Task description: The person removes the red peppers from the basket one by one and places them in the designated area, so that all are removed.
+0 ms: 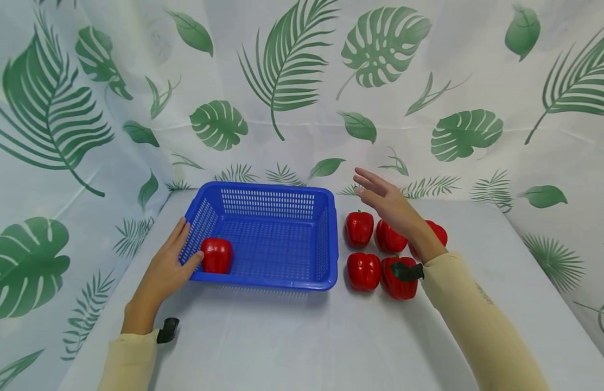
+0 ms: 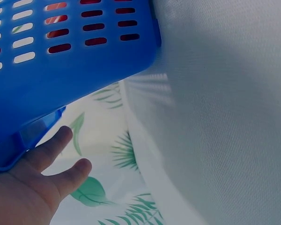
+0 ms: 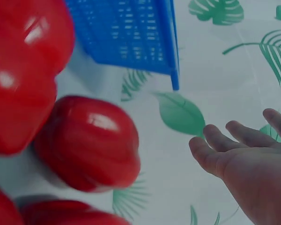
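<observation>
A blue plastic basket [image 1: 272, 282] with slotted walls stands on the table, and one red bell pepper [image 1: 217, 255] sits in its front left corner. My left hand [image 1: 162, 271] holds the basket's left rim, thumb over the edge beside that pepper; in the left wrist view two fingers stick out past the rim. To the right of the basket, several red bell peppers [image 1: 363, 271] stand in two rows. Above the back row hovers my right hand [image 1: 389, 203], its fingers extended and nothing in it. It partly hides the peppers beneath, and one pepper [image 3: 91, 143] shows beside it in the right wrist view.
The white table [image 1: 282, 347] runs up to a leaf-patterned curtain [image 1: 302, 70] at the back and sides. A dark strap piece [image 1: 169, 329] hangs at the left wrist, and another [image 1: 406, 271] at the right wrist overlaps a front pepper.
</observation>
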`<control>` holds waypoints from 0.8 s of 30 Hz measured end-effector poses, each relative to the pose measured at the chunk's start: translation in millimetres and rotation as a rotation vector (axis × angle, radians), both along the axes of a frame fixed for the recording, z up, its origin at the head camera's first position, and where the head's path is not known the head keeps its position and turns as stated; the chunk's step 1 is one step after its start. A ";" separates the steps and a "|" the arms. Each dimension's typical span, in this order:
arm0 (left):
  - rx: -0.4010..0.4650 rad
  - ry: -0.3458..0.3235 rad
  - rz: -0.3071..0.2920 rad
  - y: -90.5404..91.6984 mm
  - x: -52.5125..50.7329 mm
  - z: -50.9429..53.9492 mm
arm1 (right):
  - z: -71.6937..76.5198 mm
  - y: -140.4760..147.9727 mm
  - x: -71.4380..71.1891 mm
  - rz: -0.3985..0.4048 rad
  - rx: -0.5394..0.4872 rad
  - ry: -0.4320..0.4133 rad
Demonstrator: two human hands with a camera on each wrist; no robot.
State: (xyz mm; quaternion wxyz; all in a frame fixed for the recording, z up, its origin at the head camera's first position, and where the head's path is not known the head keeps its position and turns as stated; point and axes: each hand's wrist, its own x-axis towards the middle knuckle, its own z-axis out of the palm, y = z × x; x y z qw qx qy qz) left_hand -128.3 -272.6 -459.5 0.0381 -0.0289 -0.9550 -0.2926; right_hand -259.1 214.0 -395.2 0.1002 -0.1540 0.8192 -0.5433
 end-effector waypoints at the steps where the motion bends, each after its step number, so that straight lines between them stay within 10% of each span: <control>1: -0.001 0.000 0.001 0.1 -0.3 0.1 | 0.5 -3.1 -0.7 0.005 -0.005 -0.002; 24: 0.000 0.015 0.005 -0.2 -0.4 -1.4 | 13.0 -65.6 -6.8 0.191 -0.093 0.060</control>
